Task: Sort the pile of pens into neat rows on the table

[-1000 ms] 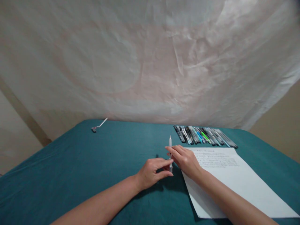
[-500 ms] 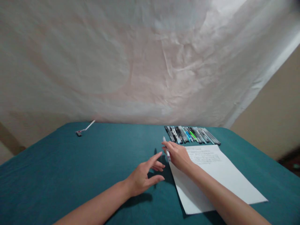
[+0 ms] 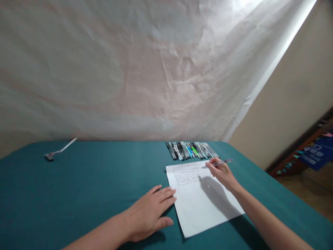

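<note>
A pen (image 3: 221, 162) is held in the closed fingers of my right hand (image 3: 221, 172), its tip pointing left over the upper right of a white sheet of paper (image 3: 197, 208). Whether the tip touches the sheet I cannot tell. Several lines of handwriting fill the sheet's upper part. My left hand (image 3: 153, 211) is open, palm down, with its fingertips at the paper's left edge and its thumb apart over the cloth.
Behind the paper lies a row of several pens (image 3: 191, 150), mostly grey and black, with a blue and a green one. A razor-like object with a pale handle (image 3: 61, 150) is at the far left of the green-covered table (image 3: 99, 180). A pale sheet (image 3: 145, 69) hangs behind.
My right hand has moved right across the paper with the pen, which now points left. My left hand has flattened and come to the paper's edge. The view has turned right.
</note>
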`<action>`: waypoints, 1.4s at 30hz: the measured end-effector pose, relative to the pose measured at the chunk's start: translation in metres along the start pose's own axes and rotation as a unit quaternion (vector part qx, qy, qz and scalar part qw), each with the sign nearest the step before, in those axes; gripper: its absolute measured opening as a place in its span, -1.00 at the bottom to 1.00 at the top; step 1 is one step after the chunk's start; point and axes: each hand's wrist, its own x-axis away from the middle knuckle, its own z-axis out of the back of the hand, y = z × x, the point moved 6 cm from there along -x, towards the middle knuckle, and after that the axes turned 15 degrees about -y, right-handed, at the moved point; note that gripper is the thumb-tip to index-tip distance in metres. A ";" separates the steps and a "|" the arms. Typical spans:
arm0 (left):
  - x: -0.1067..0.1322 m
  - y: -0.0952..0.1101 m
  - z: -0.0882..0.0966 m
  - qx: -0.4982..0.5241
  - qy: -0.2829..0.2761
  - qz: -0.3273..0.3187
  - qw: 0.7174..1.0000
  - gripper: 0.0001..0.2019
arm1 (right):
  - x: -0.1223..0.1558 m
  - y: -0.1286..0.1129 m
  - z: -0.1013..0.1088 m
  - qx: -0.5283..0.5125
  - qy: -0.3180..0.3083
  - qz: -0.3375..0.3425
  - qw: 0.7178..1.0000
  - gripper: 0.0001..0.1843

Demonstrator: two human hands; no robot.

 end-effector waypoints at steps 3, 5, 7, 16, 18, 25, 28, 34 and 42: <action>-0.010 0.002 0.000 -0.006 -0.005 -0.001 1.000 -0.46 | 0.014 0.020 0.008 -0.069 -0.021 -0.029 0.997 -0.67; -0.017 0.003 -0.001 -0.009 -0.009 0.000 1.000 -0.46 | 0.019 0.028 0.008 -0.074 -0.051 -0.036 0.995 -0.68; -0.022 0.003 -0.003 -0.007 -0.009 -0.002 1.000 -0.46 | 0.022 0.034 0.010 -0.065 -0.062 -0.037 0.995 -0.72; -0.029 -0.005 -0.004 0.006 0.006 -0.011 1.000 -0.51 | 0.028 0.048 0.019 -0.020 0.021 -0.033 0.999 -0.79; -0.030 -0.005 -0.002 0.005 0.009 -0.015 1.000 -0.52 | 0.028 0.048 0.020 0.014 0.032 -0.036 0.999 -0.78; -0.032 -0.010 -0.004 0.015 -0.027 0.013 0.999 -0.53 | 0.024 0.055 0.020 0.077 0.039 -0.032 0.996 -0.78; -0.031 -0.011 -0.004 0.030 -0.015 0.011 0.999 -0.55 | 0.024 0.056 0.019 0.077 0.034 -0.039 0.996 -0.79; -0.030 -0.013 -0.008 0.030 -0.028 0.012 0.999 -0.56 | 0.025 0.053 0.019 0.083 0.036 -0.045 0.995 -0.80; -0.031 -0.014 -0.014 0.011 -0.016 0.017 1.000 -0.56 | 0.023 0.058 0.016 0.095 0.038 -0.025 0.994 -0.83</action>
